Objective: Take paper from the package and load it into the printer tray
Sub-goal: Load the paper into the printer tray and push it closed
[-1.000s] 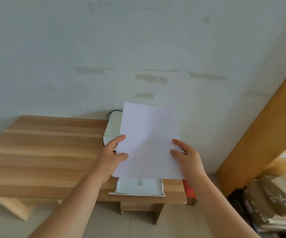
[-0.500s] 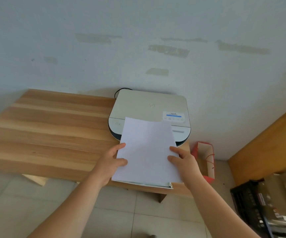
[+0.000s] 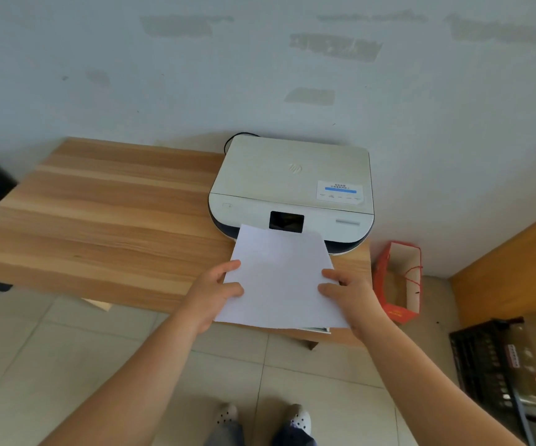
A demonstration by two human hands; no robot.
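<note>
Paper (image 3: 279, 278), pinched by fingers of both hands, now sits lower, uncovering the printer (image 3: 292, 185) screen.

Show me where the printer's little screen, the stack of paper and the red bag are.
printer screen (image 3: 286, 221), head view, centre of the dark display panel.
stack of paper (image 3: 279, 278), head view, middle of the top white sheet.
red bag (image 3: 381, 284), head view, its outer left wall.

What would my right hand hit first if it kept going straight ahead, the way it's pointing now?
Probably the printer: your right hand, gripping the paper, points toward its front, below the dark screen. Depth is unclear.
</note>
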